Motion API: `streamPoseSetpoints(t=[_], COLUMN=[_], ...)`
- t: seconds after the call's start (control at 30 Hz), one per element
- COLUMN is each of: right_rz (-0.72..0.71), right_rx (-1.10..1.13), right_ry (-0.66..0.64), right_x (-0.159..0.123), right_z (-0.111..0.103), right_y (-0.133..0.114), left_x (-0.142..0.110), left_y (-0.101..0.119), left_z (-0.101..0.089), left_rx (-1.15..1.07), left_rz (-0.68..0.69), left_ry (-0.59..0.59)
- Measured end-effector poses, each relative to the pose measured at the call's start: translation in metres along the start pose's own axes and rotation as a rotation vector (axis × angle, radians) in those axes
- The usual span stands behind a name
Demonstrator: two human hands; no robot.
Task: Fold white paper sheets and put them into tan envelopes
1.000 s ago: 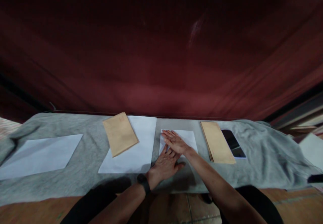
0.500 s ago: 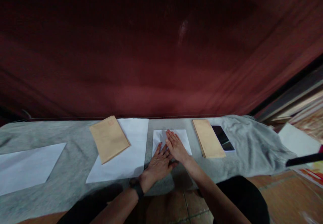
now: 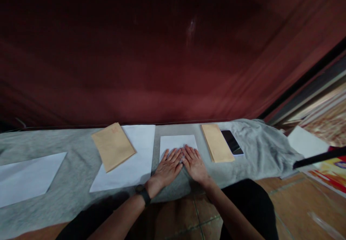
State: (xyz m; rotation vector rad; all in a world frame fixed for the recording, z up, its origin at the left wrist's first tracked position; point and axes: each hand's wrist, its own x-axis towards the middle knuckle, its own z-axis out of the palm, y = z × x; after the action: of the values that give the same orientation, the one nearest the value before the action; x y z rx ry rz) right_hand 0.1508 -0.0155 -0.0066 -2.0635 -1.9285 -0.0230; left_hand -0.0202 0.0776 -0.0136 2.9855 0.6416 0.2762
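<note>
A small white sheet of paper (image 3: 177,140), perhaps folded, lies on the grey cloth in front of me. My left hand (image 3: 169,168) rests flat on its near left part, fingers spread. Beside it my right hand (image 3: 194,163) lies flat on the near right part, fingers stretched out. The two hands nearly meet at the thumbs and cover the paper's near edge. To the left, a brown envelope stack (image 3: 113,147) sits on larger white paper (image 3: 143,157). On the right is a stack of narrow brown envelopes (image 3: 217,144).
A dark-screened phone (image 3: 232,142) lies right of the narrow envelopes. More white paper (image 3: 29,178) is at the far left. The grey cloth (image 3: 78,142) runs along a dark red upright surface (image 3: 173,70). Tiled floor (image 3: 294,204) shows below, with a black bar (image 3: 319,157) at right.
My right hand has moved down from the paper's upper middle, where it overlapped my left fingers, to lie beside my left hand. The whole view has shifted slightly.
</note>
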Motion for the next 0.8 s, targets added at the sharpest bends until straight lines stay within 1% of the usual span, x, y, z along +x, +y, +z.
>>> streamPoseSetpoints(t=[0.1,0.17,0.37,0.57,0.67,0.73,0.8], right_rz=[-0.084,-0.112,-0.153,-0.183,-0.183,-0.175,-0.173], right_rx=[0.080,0.128,0.172,0.202,0.197,0.194,0.199], right_ry=[-0.043,-0.063,-0.092,-0.077,-0.066,-0.060,-0.062], right_x=[-0.014,-0.019,-0.020,-0.022,-0.022,-0.022,-0.021], right_z=[-0.006,-0.009,-0.015,-0.015,-0.013,-0.012,-0.012], right_y=[0.000,-0.001,-0.003,-0.004,-0.004,-0.004,-0.003], left_x=[0.001,0.001,0.001,0.002,0.015,0.029,0.045], left_y=[0.001,0.001,-0.002,-0.005,-0.003,-0.003,-0.006], left_z=[-0.002,-0.003,-0.004,-0.006,-0.004,-0.002,0.001], left_rx=[0.011,0.012,0.006,0.002,-0.006,-0.018,-0.027], left_rz=[-0.016,-0.035,-0.099,-0.173,-0.155,-0.138,-0.166], left_ry=[-0.006,-0.009,0.015,0.025,-0.006,-0.029,-0.036])
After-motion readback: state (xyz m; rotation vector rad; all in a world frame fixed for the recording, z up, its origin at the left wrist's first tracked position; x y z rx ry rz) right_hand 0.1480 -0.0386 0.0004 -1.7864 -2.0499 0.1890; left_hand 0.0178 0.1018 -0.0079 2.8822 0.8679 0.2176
